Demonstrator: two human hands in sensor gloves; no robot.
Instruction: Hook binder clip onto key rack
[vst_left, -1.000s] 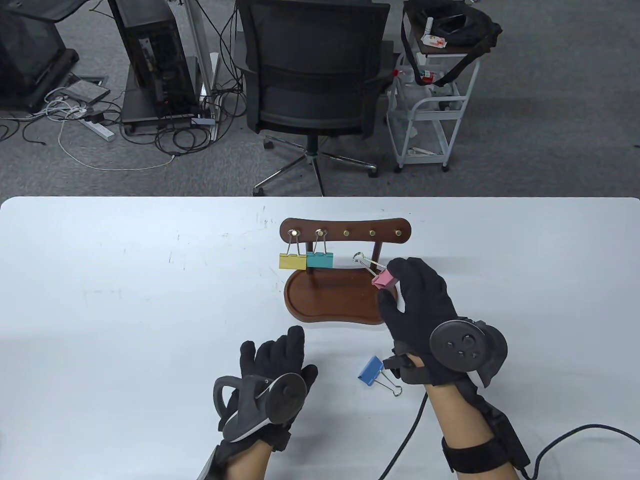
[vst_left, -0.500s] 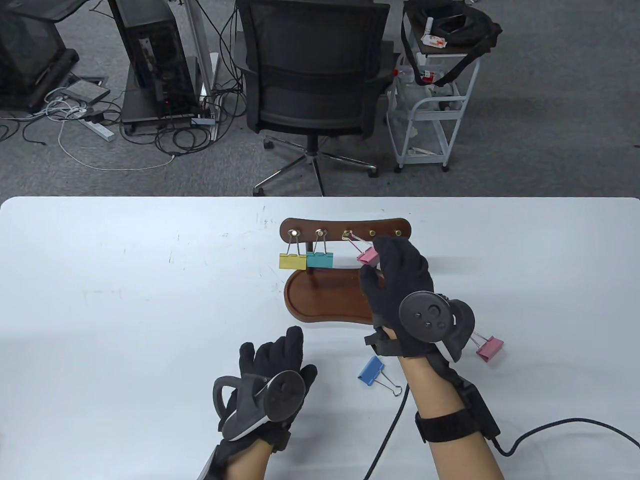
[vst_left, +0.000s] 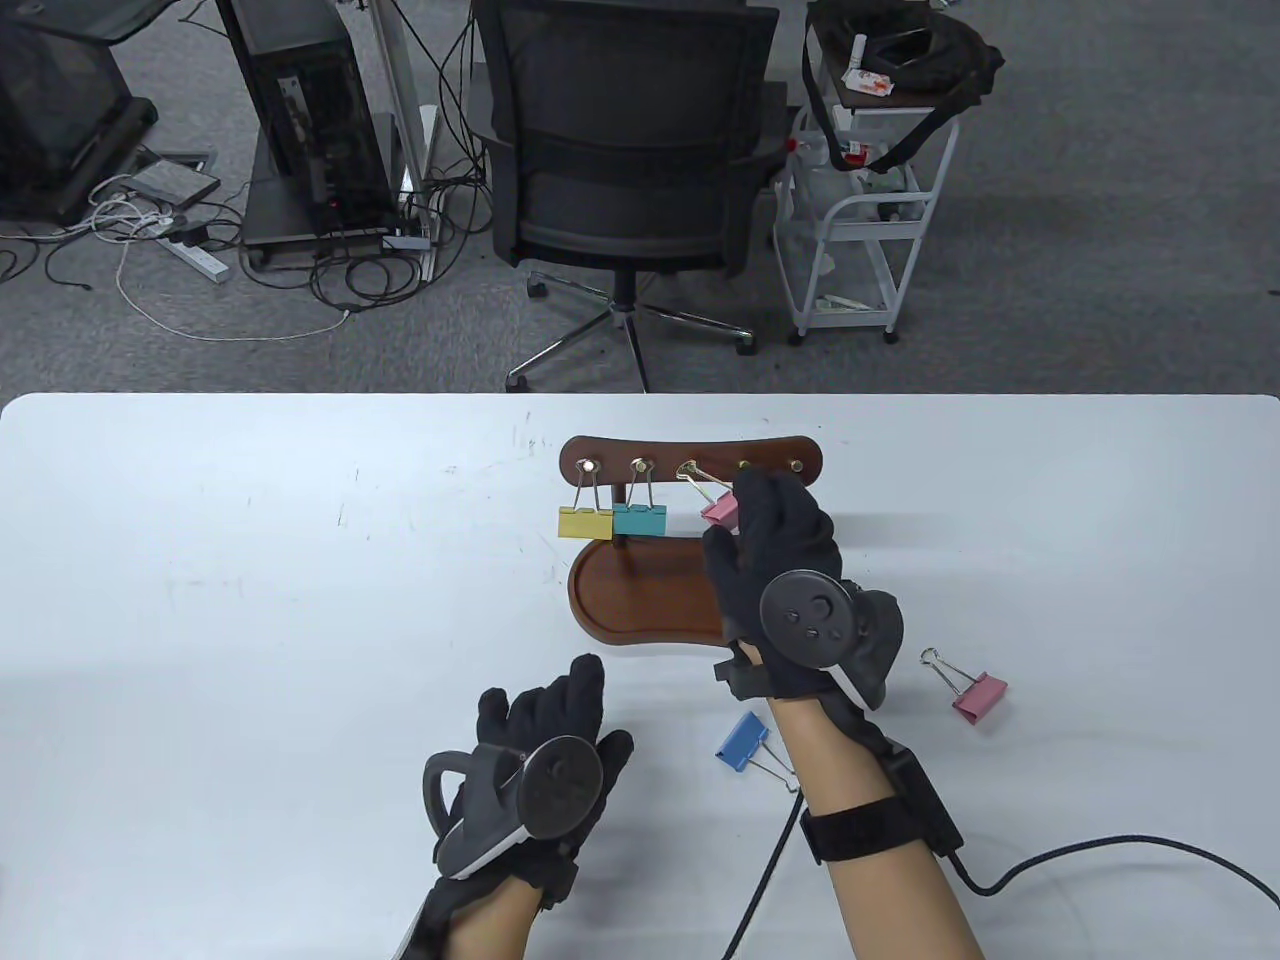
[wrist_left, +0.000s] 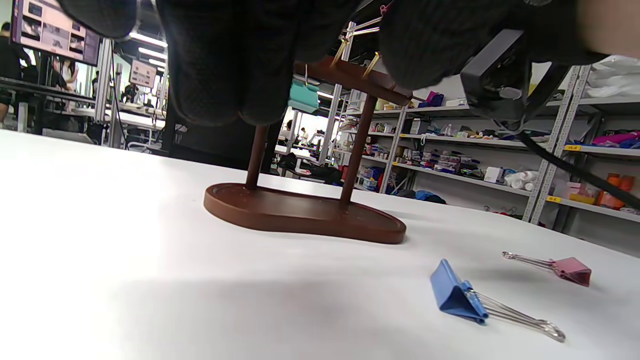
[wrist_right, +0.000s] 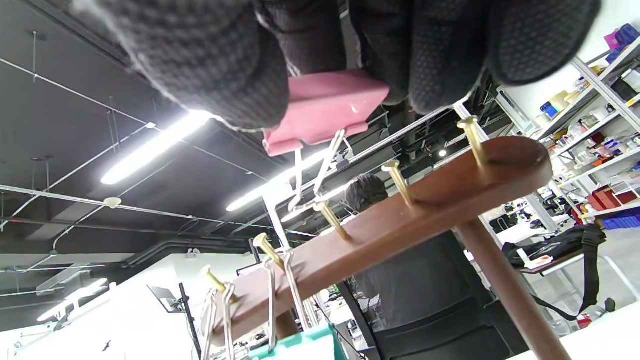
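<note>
A brown wooden key rack (vst_left: 690, 460) stands on a tray base (vst_left: 640, 600) at mid table, with brass pegs along its bar. A yellow clip (vst_left: 585, 522) and a teal clip (vst_left: 639, 518) hang on the two left pegs. My right hand (vst_left: 765, 545) pinches a pink binder clip (vst_left: 720, 509) by its body; its wire loop sits at the middle peg (vst_left: 688, 468). In the right wrist view the pink clip (wrist_right: 325, 107) is between my fingertips, its wire at the peg (wrist_right: 330, 220). My left hand (vst_left: 545, 745) rests open and empty on the table.
A blue binder clip (vst_left: 745, 742) lies on the table beside my right forearm, and a second pink clip (vst_left: 978, 695) lies to the right; both also show in the left wrist view, blue (wrist_left: 457, 297) and pink (wrist_left: 570, 270). An office chair (vst_left: 625, 150) stands beyond the table's far edge.
My right hand has carried the pink clip up and left from above the tray to the rack's middle peg, uncovering the second pink clip on the table. The left hand has stayed put.
</note>
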